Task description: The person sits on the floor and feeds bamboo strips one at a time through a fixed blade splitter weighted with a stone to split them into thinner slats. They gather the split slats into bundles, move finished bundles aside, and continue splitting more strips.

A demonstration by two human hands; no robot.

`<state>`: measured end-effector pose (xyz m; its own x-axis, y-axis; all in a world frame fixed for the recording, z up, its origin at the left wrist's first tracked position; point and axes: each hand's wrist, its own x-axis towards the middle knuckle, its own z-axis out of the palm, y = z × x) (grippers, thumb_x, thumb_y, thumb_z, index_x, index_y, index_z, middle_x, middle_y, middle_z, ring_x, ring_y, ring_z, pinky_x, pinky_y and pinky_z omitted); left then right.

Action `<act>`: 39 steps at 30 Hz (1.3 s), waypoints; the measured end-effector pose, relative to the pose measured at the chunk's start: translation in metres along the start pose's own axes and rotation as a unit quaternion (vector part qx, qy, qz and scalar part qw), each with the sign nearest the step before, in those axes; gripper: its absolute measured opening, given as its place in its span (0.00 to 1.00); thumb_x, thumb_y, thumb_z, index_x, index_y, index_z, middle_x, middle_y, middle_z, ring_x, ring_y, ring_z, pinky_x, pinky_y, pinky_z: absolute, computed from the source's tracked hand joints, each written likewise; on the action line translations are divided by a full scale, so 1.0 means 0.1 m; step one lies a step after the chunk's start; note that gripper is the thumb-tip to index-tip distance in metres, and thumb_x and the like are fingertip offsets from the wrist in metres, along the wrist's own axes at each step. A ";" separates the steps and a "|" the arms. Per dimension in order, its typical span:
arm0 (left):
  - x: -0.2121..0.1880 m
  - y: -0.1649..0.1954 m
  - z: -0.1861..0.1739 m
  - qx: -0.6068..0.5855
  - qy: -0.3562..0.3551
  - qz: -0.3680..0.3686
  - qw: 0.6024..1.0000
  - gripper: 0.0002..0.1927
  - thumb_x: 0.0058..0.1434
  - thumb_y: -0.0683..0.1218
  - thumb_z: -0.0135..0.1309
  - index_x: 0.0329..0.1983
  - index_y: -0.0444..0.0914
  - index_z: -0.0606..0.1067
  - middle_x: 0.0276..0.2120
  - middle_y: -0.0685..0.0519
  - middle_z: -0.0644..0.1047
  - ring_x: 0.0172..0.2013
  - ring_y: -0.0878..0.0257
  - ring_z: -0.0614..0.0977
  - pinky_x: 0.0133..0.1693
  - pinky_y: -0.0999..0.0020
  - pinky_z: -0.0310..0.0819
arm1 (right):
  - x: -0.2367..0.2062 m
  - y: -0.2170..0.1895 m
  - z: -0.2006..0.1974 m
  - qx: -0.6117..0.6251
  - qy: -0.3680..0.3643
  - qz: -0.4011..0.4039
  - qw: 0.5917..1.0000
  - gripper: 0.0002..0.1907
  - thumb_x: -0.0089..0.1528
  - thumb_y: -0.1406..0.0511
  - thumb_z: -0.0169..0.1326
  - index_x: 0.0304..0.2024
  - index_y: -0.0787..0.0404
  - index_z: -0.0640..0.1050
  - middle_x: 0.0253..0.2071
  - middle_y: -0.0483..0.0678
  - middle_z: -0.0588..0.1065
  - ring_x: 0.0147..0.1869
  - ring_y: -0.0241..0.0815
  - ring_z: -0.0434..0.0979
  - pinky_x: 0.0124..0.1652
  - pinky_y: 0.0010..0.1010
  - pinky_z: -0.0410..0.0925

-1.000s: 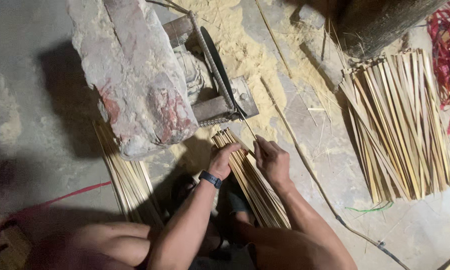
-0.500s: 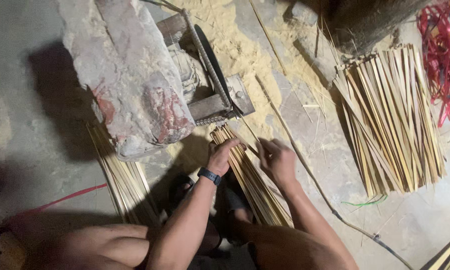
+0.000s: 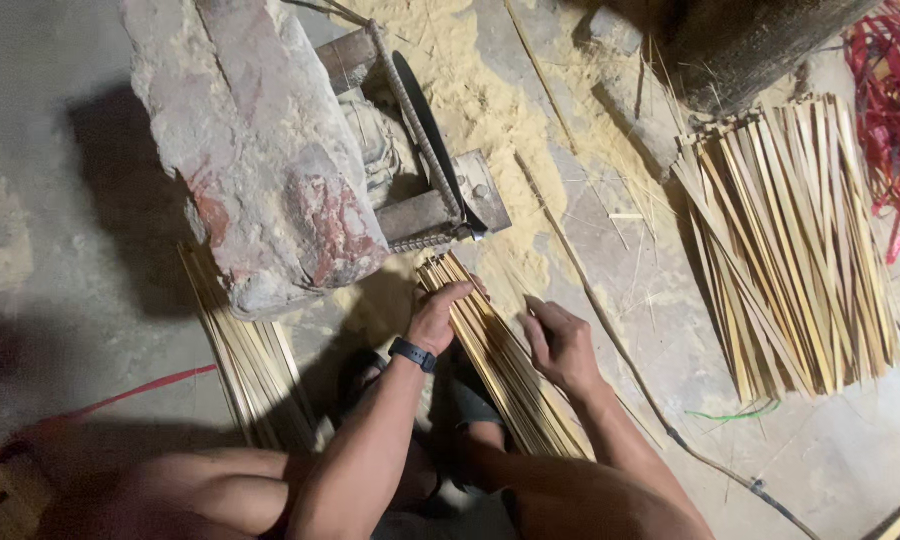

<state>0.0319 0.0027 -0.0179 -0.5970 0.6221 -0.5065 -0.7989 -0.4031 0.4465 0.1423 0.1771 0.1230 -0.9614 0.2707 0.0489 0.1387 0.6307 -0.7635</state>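
Beside the big stone block, on the dusty concrete floor, the person sits low with a bundle of thin bamboo strips laid between the knees, its far end pointing at a rusty metal cutting fixture with a dark curved blade. The work in hand looks like sorting or evening up the strips — gathering them so their ends line up near the fixture.

The left hand, a dark watch on its wrist, lies over the upper end of the bundle with fingers curled down onto the strips; it presses or loosely grips them rather than clenching. The right hand rests at the right edge of the bundle, fingers half bent and spread, touching the outer strips; whether it pinches a single strip I cannot tell.

Judging from this, any next move calls for a steady hold on the bundle's end and care near the blade, since the strips are slim and slide easily.

A second flat pile of strips lies to the left by the stone, a larger fan of split bamboo slats lies well apart to the right, and sawdust covers the floor beyond — with red plastic strapping at the far right edge.
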 end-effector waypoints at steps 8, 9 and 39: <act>0.06 0.02 0.03 -0.021 0.010 0.059 0.998 0.15 0.64 0.42 0.62 0.52 0.36 0.75 0.40 0.48 0.81 0.44 0.59 0.82 0.49 0.65 0.77 | 0.45 -0.01 0.19 -0.052 -0.008 -0.016 0.999 0.10 0.66 0.68 0.54 0.46 0.68 0.81 0.26 0.58 0.74 0.20 0.51 0.73 0.24 0.40 0.67; 0.06 0.03 0.04 -0.015 0.036 0.045 0.998 0.16 0.62 0.42 0.61 0.52 0.36 0.75 0.42 0.49 0.82 0.45 0.60 0.82 0.50 0.66 0.77 | 0.55 0.03 0.26 -0.048 -0.001 -0.028 0.998 0.10 0.66 0.68 0.53 0.45 0.68 0.81 0.27 0.59 0.74 0.21 0.51 0.73 0.25 0.40 0.68; 0.04 -0.03 -0.07 0.111 0.154 0.024 0.982 0.22 0.56 0.47 0.65 0.52 0.31 0.80 0.54 0.44 0.80 0.59 0.56 0.75 0.65 0.59 0.61 | 0.43 0.00 0.15 0.043 -0.060 0.094 0.993 0.12 0.67 0.66 0.51 0.45 0.67 0.83 0.21 0.51 0.70 0.21 0.36 0.65 0.24 0.33 0.62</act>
<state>0.0317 0.0014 -0.0262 -0.6554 0.3598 -0.6641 -0.7535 -0.2504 0.6079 0.0973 0.1778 0.1151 -0.9421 0.2872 -0.1730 0.3034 0.5110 -0.8043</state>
